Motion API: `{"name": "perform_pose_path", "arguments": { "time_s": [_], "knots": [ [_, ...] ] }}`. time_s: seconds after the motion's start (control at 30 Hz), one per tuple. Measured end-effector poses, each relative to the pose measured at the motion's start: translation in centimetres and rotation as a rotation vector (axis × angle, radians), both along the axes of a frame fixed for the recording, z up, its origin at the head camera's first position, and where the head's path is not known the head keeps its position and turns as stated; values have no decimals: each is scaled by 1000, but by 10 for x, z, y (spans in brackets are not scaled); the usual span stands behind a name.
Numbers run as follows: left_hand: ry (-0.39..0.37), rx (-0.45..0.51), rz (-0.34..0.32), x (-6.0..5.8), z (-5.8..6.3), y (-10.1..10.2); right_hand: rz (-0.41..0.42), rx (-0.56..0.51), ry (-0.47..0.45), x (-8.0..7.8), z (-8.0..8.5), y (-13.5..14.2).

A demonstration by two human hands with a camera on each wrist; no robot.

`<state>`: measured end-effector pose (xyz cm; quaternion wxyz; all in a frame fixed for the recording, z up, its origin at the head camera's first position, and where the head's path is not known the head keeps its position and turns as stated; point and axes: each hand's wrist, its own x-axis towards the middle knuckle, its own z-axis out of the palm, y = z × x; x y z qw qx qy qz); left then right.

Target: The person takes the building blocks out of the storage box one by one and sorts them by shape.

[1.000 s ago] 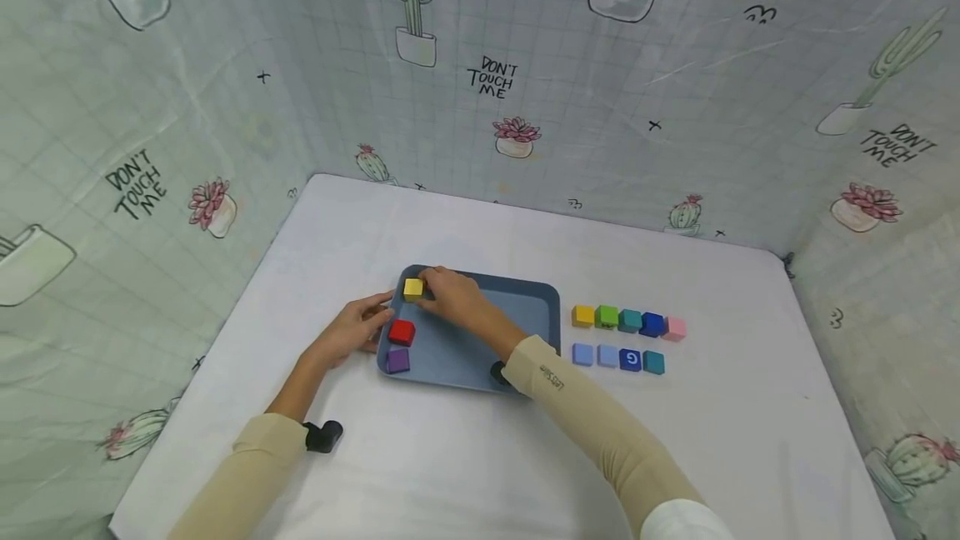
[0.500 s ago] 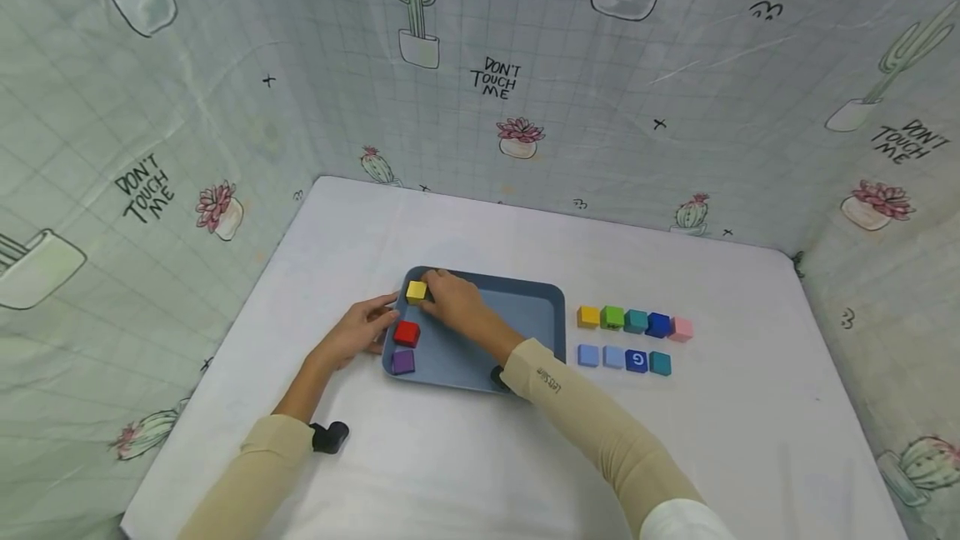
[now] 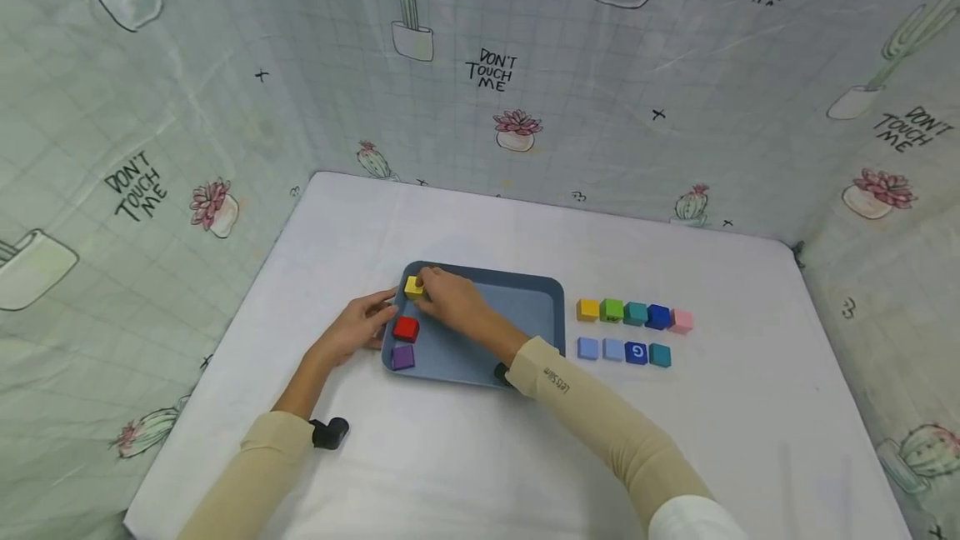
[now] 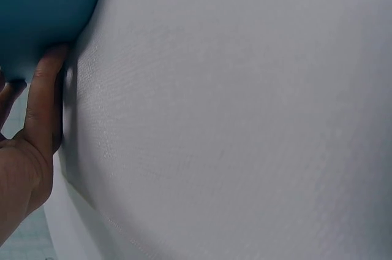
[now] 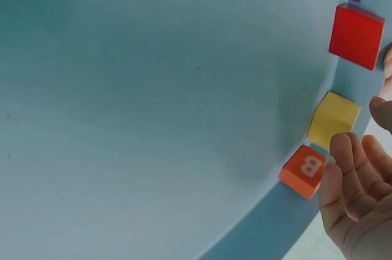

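A blue-grey tray lies on the white table. My left hand is at its left rim, and a straight finger touches the tray wall in the left wrist view. My right hand reaches into the far left corner. Its fingertips touch a yellow cube and lie beside an orange cube with a white mark. The head view does not clearly show the orange cube behind the hand. A red cube and a purple cube sit along the tray's left side.
Right of the tray, cubes stand in two rows on the table. The back row runs from a yellow-orange cube to a pink cube. In the front row are light blue cubes, a lettered blue cube and a teal cube.
My right fingers have shifted slightly left and now overlap the yellow cube's right side. The left hand stays at the tray rim. The head view has tilted a little.
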<state>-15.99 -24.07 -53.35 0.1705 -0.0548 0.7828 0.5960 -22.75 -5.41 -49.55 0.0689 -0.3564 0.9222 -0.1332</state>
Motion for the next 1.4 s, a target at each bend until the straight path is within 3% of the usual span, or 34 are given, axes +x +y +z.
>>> {"name": "perform_pose_path", "arguments": {
  "time_s": [0.4, 0.7, 0.9, 1.03, 1.27, 1.4],
  "knots": [
    [1, 12, 9, -2, -1, -1, 120, 80, -59, 4, 4, -1],
    [-8, -12, 14, -1, -6, -1, -55, 7, -31, 1, -5, 7],
    [-2, -5, 8, -2, -5, -1, -59, 19, -26, 0, -3, 11],
    [2, 2, 9, -2, -3, 1, 19, 26, -46, 2, -1, 13],
    [7, 0, 13, 0, 0, 2, 327, 103, -90, 10, 7, 15],
    [9, 6, 11, 1, -1, 3, 415, 147, -71, 18, 6, 13]
  ]
}}
